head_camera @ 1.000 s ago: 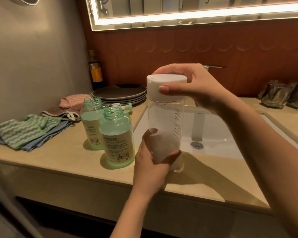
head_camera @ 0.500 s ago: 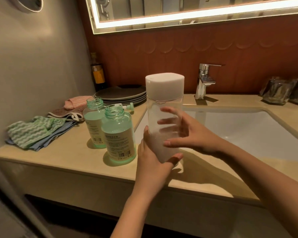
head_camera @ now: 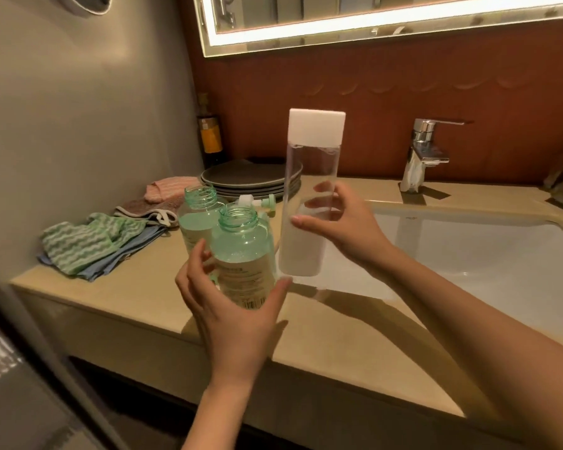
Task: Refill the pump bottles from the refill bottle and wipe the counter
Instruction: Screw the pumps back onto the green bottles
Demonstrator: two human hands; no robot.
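My right hand (head_camera: pixel 342 228) grips the tall clear refill bottle (head_camera: pixel 309 177) round its middle, upright above the counter's sink-side edge, white cap on. My left hand (head_camera: pixel 231 306) curls round the lower part of the nearer green pump bottle (head_camera: pixel 241 251), which stands open-necked with a label and barcode facing me. A second open green bottle (head_camera: pixel 197 219) stands just behind it to the left. A pump head (head_camera: pixel 257 203) with a green collar lies behind the bottles. Striped green and blue cloths (head_camera: pixel 91 241) lie at the counter's left end.
The beige counter (head_camera: pixel 137 297) ends at a grey wall on the left. A white sink (head_camera: pixel 468 254) with a chrome tap (head_camera: pixel 423 151) fills the right. Dark stacked plates (head_camera: pixel 251 180), pink and brown cloths (head_camera: pixel 166 190) and a dark bottle (head_camera: pixel 210 138) sit at the back left.
The refill bottle has passed from my left hand to my right, which came down from the cap to its middle. My left hand has moved left onto the nearer green bottle.
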